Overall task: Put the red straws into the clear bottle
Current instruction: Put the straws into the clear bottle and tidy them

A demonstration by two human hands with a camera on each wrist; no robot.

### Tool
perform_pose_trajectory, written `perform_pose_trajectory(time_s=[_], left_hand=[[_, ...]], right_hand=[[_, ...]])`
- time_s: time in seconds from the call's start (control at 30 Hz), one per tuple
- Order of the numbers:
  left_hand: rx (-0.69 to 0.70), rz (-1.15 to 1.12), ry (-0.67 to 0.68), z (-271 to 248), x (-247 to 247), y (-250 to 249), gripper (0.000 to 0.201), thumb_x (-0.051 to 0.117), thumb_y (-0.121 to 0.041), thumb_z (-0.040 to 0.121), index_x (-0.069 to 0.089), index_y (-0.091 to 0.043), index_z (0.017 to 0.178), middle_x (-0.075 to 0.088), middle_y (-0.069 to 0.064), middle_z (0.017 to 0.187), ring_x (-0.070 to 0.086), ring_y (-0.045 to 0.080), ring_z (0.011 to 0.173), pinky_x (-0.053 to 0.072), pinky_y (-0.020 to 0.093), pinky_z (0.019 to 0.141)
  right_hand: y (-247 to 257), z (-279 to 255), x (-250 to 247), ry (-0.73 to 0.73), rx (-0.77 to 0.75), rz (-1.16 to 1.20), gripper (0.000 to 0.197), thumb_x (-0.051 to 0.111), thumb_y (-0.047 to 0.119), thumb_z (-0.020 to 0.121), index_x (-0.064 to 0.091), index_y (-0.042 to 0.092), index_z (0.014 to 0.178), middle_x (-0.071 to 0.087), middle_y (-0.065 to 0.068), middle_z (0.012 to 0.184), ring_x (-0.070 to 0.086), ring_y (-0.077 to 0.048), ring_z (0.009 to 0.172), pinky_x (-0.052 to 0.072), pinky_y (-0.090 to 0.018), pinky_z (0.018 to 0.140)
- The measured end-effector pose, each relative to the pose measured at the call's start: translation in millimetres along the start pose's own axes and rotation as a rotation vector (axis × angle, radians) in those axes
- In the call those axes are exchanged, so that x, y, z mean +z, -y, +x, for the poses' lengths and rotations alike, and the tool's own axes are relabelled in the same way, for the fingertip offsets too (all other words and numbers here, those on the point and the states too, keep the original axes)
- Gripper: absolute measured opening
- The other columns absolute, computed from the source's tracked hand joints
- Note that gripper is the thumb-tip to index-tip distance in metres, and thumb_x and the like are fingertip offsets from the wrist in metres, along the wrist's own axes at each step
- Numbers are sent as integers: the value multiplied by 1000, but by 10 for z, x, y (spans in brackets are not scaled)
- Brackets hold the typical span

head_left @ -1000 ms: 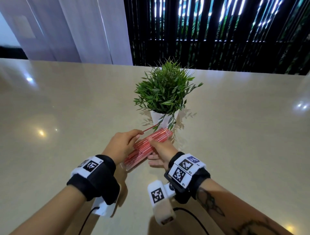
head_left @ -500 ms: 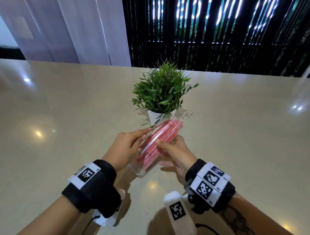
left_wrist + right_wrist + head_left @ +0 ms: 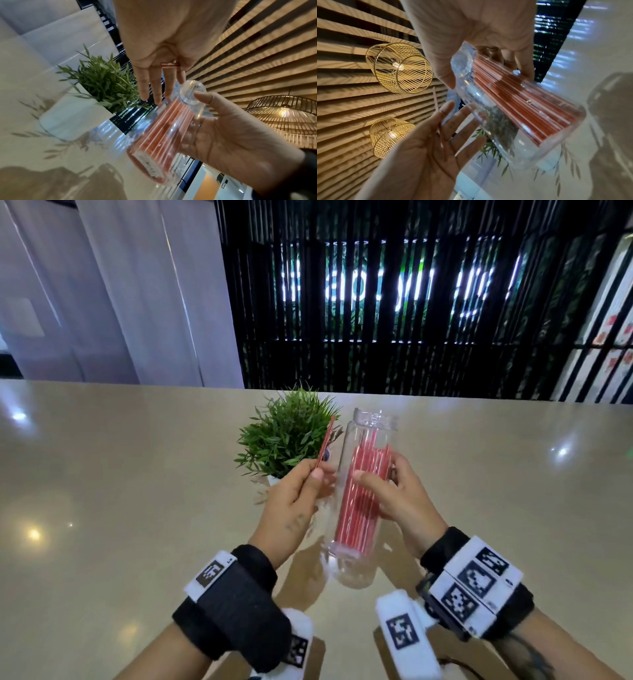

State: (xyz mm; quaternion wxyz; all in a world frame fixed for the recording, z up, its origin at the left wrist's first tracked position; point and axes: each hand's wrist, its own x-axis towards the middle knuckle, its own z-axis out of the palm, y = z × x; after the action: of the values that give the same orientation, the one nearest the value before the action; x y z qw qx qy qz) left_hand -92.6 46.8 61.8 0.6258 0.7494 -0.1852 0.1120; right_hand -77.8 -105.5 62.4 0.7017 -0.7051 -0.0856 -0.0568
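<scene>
**Head view: one straw left outside an upright bottle**

Head view shows the clear bottle [image 3: 359, 484] held upright above the table [image 3: 137, 508], with its open mouth at the top and a dense bundle of red straws [image 3: 358, 508] already standing inside, their lower ends at the base. Holding it upright probably serves to let the bundle settle to the bottom and clear the neck for another straw.

Wrapped around the bottle's right side is the right hand [image 3: 397, 501], with the thumb across the front and the fingers behind, gripping the middle of the bottle.

Just left of the bottle, the left hand [image 3: 298, 508] pinches a single red straw [image 3: 325, 441] between thumb and forefinger, while its other fingers reach out straight towards the bottle wall. That straw points up and slightly right, with its tip near the height of the mouth, but it is not yet inside.

Behind both hands stands a potted plant [image 3: 287, 436], close enough to catch a careless straw.
</scene>
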Motion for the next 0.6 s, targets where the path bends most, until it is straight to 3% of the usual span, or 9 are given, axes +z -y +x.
perform_pose_trajectory(time_s=[0.07,0.17,0.27,0.33,0.47,0.53,0.6], left_hand=[[-5,-51,-4,21,95,-23,26,34,-17,95,58,-18,85,65,0,95,63,-2,86,45,3,69],[-31,-79,-49,80,171,-40,29,34,-16,95,61,-9,85,67,7,102,61,8,97,45,5,75],[-2,-96,-199,206,171,-93,27,39,-18,93,63,-16,82,61,-1,103,55,5,102,40,15,82],[58,-53,-310,293,147,-176,25,42,-20,92,65,-26,84,54,-1,100,53,7,101,40,13,83],[109,-77,-281,446,124,-338,23,47,-21,91,63,-17,108,59,5,112,55,5,103,43,12,86],[135,-152,-269,495,133,-432,22,52,-16,88,62,-14,108,62,4,104,57,5,93,47,7,80],[160,-186,-276,518,157,-525,15,56,-12,85,62,-15,99,56,8,89,54,12,82,50,13,73]], right_hand=[[53,18,-69,-31,-45,-63,49,65,26,79,37,34,119,53,15,101,55,-15,103,47,-37,87],[124,14,-172,-83,-82,-126,49,69,26,74,40,34,113,54,15,99,56,-17,104,48,-44,92],[163,13,-264,-105,-105,-152,52,71,21,73,42,31,115,52,18,97,54,-16,102,45,-39,91],[188,-8,-311,-109,-119,-163,53,72,21,73,42,30,116,52,19,98,55,-14,101,44,-36,91],[236,-42,-385,-101,-153,-187,46,72,20,73,43,38,104,53,19,95,56,-8,96,43,-29,85],[257,-51,-411,-95,-175,-190,43,72,19,73,43,42,94,53,20,93,54,0,91,44,-23,77],[278,-68,-422,-86,-191,-196,41,73,20,72,44,44,88,54,20,92,53,2,91,43,-18,73]])
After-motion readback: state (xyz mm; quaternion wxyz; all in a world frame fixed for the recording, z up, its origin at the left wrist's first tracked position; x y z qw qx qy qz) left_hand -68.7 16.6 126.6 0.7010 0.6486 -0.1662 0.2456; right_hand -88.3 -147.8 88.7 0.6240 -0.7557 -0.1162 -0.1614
